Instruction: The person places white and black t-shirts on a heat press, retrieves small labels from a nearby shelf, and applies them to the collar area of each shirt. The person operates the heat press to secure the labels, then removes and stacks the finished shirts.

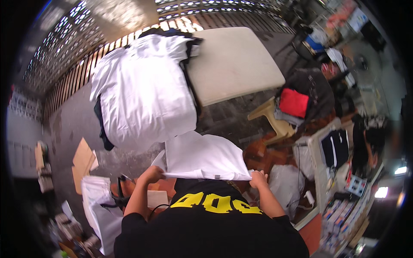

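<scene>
A white T-shirt (203, 153) is stretched sideways in front of my body. My left hand (154, 174) grips its left end and my right hand (258, 179) its right end, the upper edge drawn nearly straight between them. A small tag shows midway along that edge. The shirt's body spreads away from me, its far part close to a pile of T-shirts; whether they touch I cannot tell. That pile, with a white T-shirt (145, 87) laid flat on top and dark cloth showing beneath, covers the left part of a cream table (238, 61).
On the right, a beige plastic stool (274, 119) stands beside folded red cloth (293, 103). Farther right are a folded dark garment (335, 148) on a table and a person (369, 145) in dark clothing. Cardboard (83, 161) and a white stack (100, 200) are at left.
</scene>
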The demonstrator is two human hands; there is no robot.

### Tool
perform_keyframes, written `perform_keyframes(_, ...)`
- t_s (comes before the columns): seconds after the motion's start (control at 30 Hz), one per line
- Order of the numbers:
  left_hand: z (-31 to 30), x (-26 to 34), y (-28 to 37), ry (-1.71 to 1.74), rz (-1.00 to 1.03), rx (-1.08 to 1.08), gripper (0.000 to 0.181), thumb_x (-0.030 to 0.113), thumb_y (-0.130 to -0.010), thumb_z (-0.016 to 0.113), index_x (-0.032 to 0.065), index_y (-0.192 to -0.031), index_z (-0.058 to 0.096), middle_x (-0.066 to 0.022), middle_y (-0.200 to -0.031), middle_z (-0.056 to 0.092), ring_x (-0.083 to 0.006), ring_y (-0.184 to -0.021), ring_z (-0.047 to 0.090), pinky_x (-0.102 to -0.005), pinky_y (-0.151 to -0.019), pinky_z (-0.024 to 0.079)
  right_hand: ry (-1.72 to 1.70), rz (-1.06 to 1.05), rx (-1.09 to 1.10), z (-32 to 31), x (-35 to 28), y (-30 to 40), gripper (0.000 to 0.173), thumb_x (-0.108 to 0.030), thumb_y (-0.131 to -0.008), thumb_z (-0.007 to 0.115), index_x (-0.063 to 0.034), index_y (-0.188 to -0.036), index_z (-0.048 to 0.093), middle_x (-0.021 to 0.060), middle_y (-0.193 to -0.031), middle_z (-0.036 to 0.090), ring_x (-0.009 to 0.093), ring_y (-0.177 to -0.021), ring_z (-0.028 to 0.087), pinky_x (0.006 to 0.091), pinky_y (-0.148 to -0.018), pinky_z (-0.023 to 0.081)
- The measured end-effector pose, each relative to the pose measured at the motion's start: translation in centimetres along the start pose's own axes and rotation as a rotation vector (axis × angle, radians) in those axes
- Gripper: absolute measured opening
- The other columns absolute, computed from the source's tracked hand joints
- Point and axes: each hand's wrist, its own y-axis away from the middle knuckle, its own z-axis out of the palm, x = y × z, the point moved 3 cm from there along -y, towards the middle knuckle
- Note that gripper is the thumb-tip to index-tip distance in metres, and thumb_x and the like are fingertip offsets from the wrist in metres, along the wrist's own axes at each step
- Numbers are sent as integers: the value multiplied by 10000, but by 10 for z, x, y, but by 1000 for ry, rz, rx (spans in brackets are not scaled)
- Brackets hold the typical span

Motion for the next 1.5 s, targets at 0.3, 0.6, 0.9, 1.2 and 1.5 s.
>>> perform_keyframes(0.3, -158, -49, 131, 379, -119, 299, 154, 164, -866, 774, 15, -894, 747, -51, -715, 671, -121, -687, 562, -334, -676, 492, -322, -682, -364, -259, -94, -121, 218, -193, -812, 837, -75, -875, 666, -8, -815, 641, 98, -734, 589, 300, -649, 497)
perform_keyframes(0.6, -442, 99, 127, -436, 236, 2062, 503, 253, -920, 737, 64, -1357, 578, -213, -1321, 618, -388, -1208, 596, -437, -1003, 489, -642, -1106, 1293, -518, -328, -94, 491, -229, -834, 780, -30, -1256, 628, 211, -1314, 632, 352, -1200, 611, 421, -1021, 490)
perform_keyframes(0.9, -33, 118, -60, 106, 434, 718, 227, 125, -847, 725, 52, -1062, 703, -178, -1060, 668, -378, -1010, 661, -449, -871, 542, -113, -658, 161, -146, -76, -67, 263, -233, -904, 648, -35, -1077, 638, 214, -1112, 656, 423, -1061, 625, 524, -906, 505)
perform_keyframes(1.2, 176, -50, -114, 135, -522, -411, 371, 322, -959, 569, 40, -1150, 716, -166, -1089, 730, -327, -983, 717, -447, -841, 569, -591, 309, -293, 276, 147, 118, 328, -346, -909, 623, -55, -1012, 737, 163, -897, 719, 331, -827, 696, 475, -757, 537)
perform_keyframes(1.5, 8, 230, -369, -1553, 624, -417, 333, 262, -940, 532, 63, -1029, 783, -143, -1100, 759, -341, -968, 737, -482, -810, 585, -1485, 761, 268, 268, 123, 92, 314, -333, -919, 683, -49, -1045, 730, 110, -895, 737, 245, -766, 706, 412, -695, 544)
